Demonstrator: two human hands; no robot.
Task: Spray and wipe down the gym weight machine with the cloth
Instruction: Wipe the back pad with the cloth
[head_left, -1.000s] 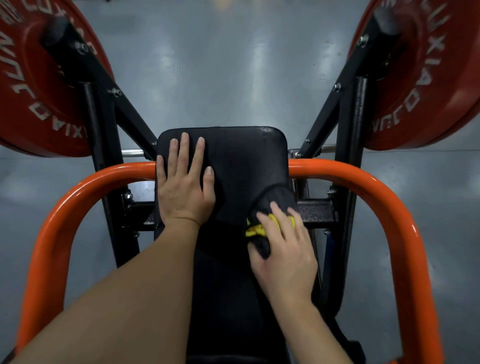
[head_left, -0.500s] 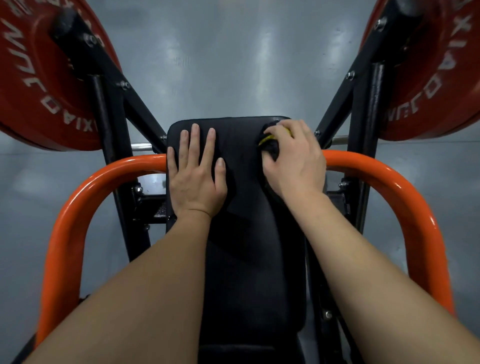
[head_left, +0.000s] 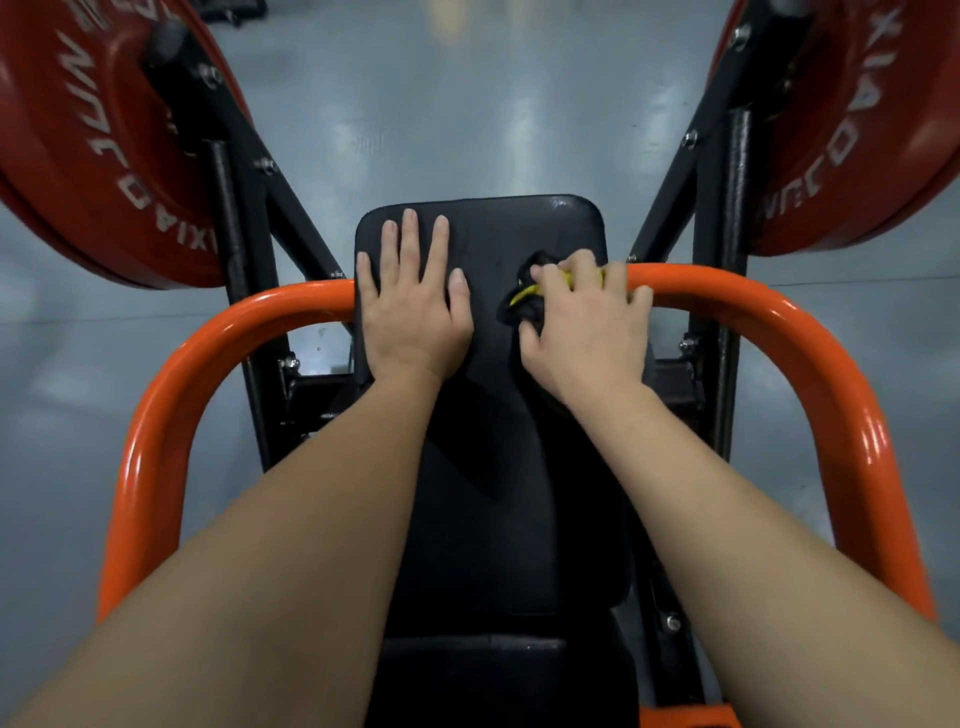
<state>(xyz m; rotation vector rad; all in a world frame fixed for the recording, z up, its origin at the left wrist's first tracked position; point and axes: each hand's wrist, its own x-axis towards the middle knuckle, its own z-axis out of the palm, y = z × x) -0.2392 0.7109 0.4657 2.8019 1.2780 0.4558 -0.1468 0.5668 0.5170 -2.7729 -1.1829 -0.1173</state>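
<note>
The weight machine's black padded rest (head_left: 498, 415) runs up the middle of the view. My left hand (head_left: 410, 306) lies flat on the pad's upper left part, fingers straight. My right hand (head_left: 587, 327) grips a bunched dark cloth with a yellow edge (head_left: 524, 299) and presses it on the pad's upper right side, close to the orange bar. Most of the cloth is hidden under my fingers. No spray bottle is in view.
An orange tubular bar (head_left: 810, 353) arcs around the pad on both sides. Black frame struts (head_left: 727, 218) rise to red weight plates at the left (head_left: 93, 156) and right (head_left: 862, 130). Grey floor (head_left: 467, 104) lies beyond.
My right hand carried the cloth from low on the pad's right edge up to its top right corner, then back down a little. My left hand stayed flat on the pad.
</note>
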